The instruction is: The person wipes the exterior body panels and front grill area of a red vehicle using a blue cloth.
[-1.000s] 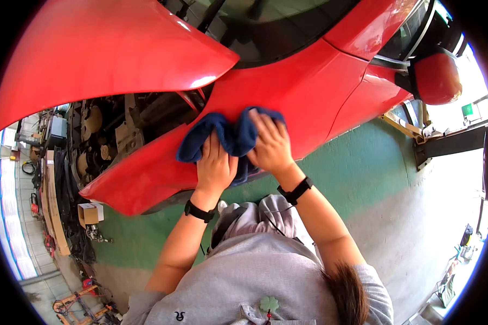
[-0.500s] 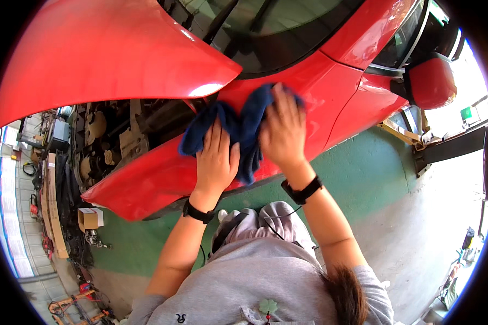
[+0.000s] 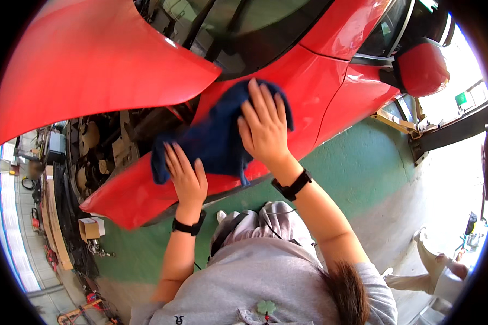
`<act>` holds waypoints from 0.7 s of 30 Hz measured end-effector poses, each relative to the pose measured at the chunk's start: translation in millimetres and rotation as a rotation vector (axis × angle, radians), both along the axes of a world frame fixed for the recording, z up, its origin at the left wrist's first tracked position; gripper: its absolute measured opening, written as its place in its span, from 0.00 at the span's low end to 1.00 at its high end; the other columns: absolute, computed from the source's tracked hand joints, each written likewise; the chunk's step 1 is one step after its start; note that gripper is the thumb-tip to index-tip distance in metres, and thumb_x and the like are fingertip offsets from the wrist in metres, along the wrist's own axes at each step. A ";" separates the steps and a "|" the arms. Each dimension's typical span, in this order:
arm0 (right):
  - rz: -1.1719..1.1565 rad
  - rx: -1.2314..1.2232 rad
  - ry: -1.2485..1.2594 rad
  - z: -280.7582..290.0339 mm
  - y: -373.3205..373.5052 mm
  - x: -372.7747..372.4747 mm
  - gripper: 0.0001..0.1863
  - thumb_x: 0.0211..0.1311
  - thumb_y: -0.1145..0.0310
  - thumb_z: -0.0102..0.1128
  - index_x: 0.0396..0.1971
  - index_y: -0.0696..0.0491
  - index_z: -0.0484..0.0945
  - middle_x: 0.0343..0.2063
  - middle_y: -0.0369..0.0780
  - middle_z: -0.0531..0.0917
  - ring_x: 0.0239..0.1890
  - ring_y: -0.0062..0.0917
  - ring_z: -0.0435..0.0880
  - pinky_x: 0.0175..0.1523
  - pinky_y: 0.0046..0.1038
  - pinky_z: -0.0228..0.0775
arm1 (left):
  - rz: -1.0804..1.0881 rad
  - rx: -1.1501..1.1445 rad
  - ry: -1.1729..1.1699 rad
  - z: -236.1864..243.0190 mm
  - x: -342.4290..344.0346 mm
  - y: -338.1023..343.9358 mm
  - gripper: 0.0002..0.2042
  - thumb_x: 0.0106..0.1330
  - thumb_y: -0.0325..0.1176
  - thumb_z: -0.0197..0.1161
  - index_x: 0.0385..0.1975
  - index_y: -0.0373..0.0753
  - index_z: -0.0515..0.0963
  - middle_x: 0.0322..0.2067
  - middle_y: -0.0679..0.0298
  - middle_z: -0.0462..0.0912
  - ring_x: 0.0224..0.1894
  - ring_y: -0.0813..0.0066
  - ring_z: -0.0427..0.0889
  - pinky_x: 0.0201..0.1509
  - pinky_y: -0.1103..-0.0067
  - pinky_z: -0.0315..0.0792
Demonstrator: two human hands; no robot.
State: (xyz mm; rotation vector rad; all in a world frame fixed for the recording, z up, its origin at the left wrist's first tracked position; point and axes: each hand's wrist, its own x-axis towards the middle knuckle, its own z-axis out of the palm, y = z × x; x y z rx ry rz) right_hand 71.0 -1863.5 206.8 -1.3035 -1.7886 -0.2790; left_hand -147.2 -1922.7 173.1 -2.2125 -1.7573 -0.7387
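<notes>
A dark blue cloth (image 3: 216,140) lies spread over the red front fender (image 3: 303,92) of a car. On the cloth's left end rests my left hand (image 3: 185,176), fingers stretched out and pointing away from me. My right hand (image 3: 265,124) presses flat on its upper right part, fingers slightly apart. Both palms face down and hide the cloth under them. A black band circles each wrist. Above the cloth's left side juts the raised red hood (image 3: 108,59), with the engine bay (image 3: 106,143) showing under it.
The windshield (image 3: 255,32) lies beyond the fender, and a red side mirror (image 3: 422,67) sticks out at right. A lift arm (image 3: 455,132) reaches in below it. A cardboard box (image 3: 91,228) stands on the green floor. Another person's leg (image 3: 428,271) shows at lower right.
My hands have moved apart, the left one toward the left and nearer me. The bunched cloth is now spread wider between them. Another person's leg has come in at lower right.
</notes>
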 end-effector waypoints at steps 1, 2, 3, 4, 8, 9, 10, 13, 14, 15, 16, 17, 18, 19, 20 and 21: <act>-0.110 0.057 0.013 6.2 4.8 -9.5 0.22 0.53 0.59 0.63 0.45 0.56 0.76 0.66 0.47 0.67 0.66 0.40 0.67 0.68 0.46 0.55 | -0.036 0.099 -0.107 17.8 9.6 12.4 0.30 0.70 0.38 0.53 0.64 0.22 0.58 0.65 0.35 0.59 0.68 0.37 0.57 0.70 0.54 0.54; -0.016 0.007 0.083 14.8 2.8 -26.2 0.22 0.53 0.60 0.62 0.45 0.57 0.75 0.65 0.49 0.67 0.67 0.40 0.66 0.68 0.46 0.53 | -0.024 0.095 -0.110 19.3 10.9 20.3 0.30 0.70 0.38 0.53 0.64 0.22 0.58 0.65 0.35 0.59 0.68 0.37 0.57 0.70 0.54 0.54; 0.070 -0.045 0.151 19.6 -0.3 -42.9 0.23 0.53 0.60 0.62 0.46 0.59 0.74 0.65 0.51 0.66 0.67 0.41 0.65 0.69 0.47 0.52 | -0.046 0.056 -0.127 19.3 13.4 27.1 0.30 0.70 0.37 0.53 0.65 0.22 0.57 0.66 0.36 0.57 0.69 0.37 0.55 0.70 0.54 0.53; 0.196 -0.068 0.101 12.6 0.3 -56.8 0.23 0.52 0.59 0.63 0.45 0.59 0.74 0.63 0.52 0.69 0.66 0.41 0.67 0.68 0.44 0.55 | -0.068 0.017 -0.145 17.5 14.8 29.0 0.30 0.70 0.37 0.52 0.65 0.22 0.56 0.67 0.36 0.55 0.70 0.37 0.54 0.70 0.55 0.53; 0.263 -0.064 0.080 -17.9 -4.4 -41.6 0.28 0.46 0.56 0.68 0.46 0.56 0.76 0.63 0.48 0.71 0.64 0.42 0.70 0.64 0.43 0.62 | -0.038 0.034 -0.001 -16.8 -5.1 5.6 0.30 0.69 0.38 0.54 0.65 0.24 0.59 0.67 0.40 0.58 0.70 0.40 0.55 0.68 0.51 0.55; 0.106 -0.103 0.134 -19.8 -6.7 -24.4 0.28 0.48 0.55 0.67 0.46 0.57 0.74 0.65 0.52 0.67 0.66 0.52 0.65 0.67 0.51 0.53 | -0.036 0.034 -0.001 -17.3 -5.4 -0.3 0.30 0.69 0.38 0.54 0.65 0.24 0.59 0.67 0.40 0.58 0.70 0.40 0.55 0.68 0.51 0.55; -0.025 0.015 0.183 -24.5 -0.2 -12.0 0.29 0.48 0.56 0.66 0.47 0.58 0.72 0.66 0.52 0.65 0.67 0.54 0.63 0.68 0.53 0.50 | -0.056 0.014 0.061 -18.5 -5.4 -4.8 0.30 0.69 0.39 0.55 0.65 0.25 0.60 0.67 0.40 0.59 0.69 0.40 0.56 0.66 0.49 0.56; -0.167 0.082 0.191 -19.8 11.0 -16.6 0.29 0.49 0.59 0.64 0.49 0.59 0.70 0.66 0.52 0.65 0.67 0.52 0.62 0.67 0.56 0.47 | -0.104 -0.060 0.113 -19.5 12.7 -3.3 0.29 0.68 0.40 0.55 0.65 0.28 0.62 0.66 0.40 0.60 0.68 0.37 0.58 0.63 0.44 0.57; -0.173 0.057 0.155 -11.1 13.1 -27.2 0.30 0.48 0.60 0.62 0.51 0.59 0.70 0.66 0.51 0.65 0.67 0.48 0.64 0.67 0.56 0.49 | -0.066 -0.053 0.079 -21.0 19.6 0.5 0.29 0.68 0.40 0.56 0.64 0.27 0.62 0.65 0.39 0.61 0.67 0.36 0.58 0.63 0.44 0.57; -0.021 0.010 0.123 1.4 8.3 -35.1 0.25 0.50 0.62 0.59 0.48 0.59 0.72 0.65 0.50 0.67 0.67 0.45 0.65 0.68 0.52 0.51 | -0.029 -0.037 0.042 -20.9 24.2 4.0 0.28 0.68 0.40 0.56 0.63 0.26 0.63 0.64 0.38 0.61 0.67 0.34 0.58 0.63 0.44 0.56; 0.124 0.030 0.074 -1.2 8.5 -41.5 0.23 0.49 0.64 0.58 0.46 0.58 0.73 0.64 0.50 0.69 0.67 0.43 0.66 0.69 0.49 0.50 | -0.017 -0.020 0.058 -33.1 22.0 5.4 0.28 0.68 0.39 0.55 0.61 0.25 0.63 0.62 0.35 0.62 0.65 0.31 0.58 0.62 0.42 0.56; 0.263 0.046 0.028 -5.4 7.6 -45.2 0.22 0.49 0.65 0.57 0.45 0.58 0.74 0.63 0.49 0.71 0.66 0.42 0.67 0.70 0.46 0.50 | -0.021 -0.020 0.060 -36.3 21.1 4.4 0.28 0.68 0.39 0.55 0.61 0.25 0.63 0.62 0.35 0.62 0.65 0.31 0.58 0.62 0.42 0.56; 0.306 0.099 -0.006 -7.1 5.2 -45.7 0.18 0.47 0.65 0.59 0.39 0.57 0.75 0.59 0.48 0.75 0.63 0.40 0.71 0.68 0.41 0.55 | -0.040 -0.030 0.046 -37.9 20.7 2.2 0.28 0.68 0.39 0.55 0.61 0.25 0.63 0.61 0.34 0.63 0.64 0.30 0.59 0.61 0.42 0.57; 0.300 0.100 -0.004 -9.0 1.1 -41.0 0.18 0.47 0.65 0.59 0.39 0.57 0.75 0.59 0.48 0.75 0.63 0.40 0.71 0.68 0.41 0.55 | -0.060 -0.041 0.032 -40.7 19.4 -0.9 0.27 0.68 0.39 0.55 0.60 0.24 0.63 0.59 0.33 0.63 0.62 0.30 0.61 0.61 0.42 0.58; 0.313 0.084 -0.004 -9.9 -2.4 -33.4 0.19 0.45 0.66 0.60 0.39 0.57 0.75 0.59 0.48 0.75 0.63 0.40 0.72 0.68 0.41 0.56 | -0.076 0.011 0.076 -47.8 13.7 -5.4 0.26 0.67 0.40 0.56 0.58 0.26 0.66 0.59 0.36 0.66 0.59 0.33 0.65 0.58 0.45 0.61; 0.326 0.068 -0.005 -10.2 -4.9 -24.2 0.19 0.44 0.67 0.61 0.40 0.56 0.75 0.59 0.48 0.75 0.62 0.41 0.72 0.67 0.42 0.57 | -0.081 0.017 0.078 -53.7 9.2 -13.0 0.26 0.67 0.40 0.56 0.58 0.26 0.66 0.59 0.36 0.66 0.59 0.33 0.65 0.58 0.45 0.61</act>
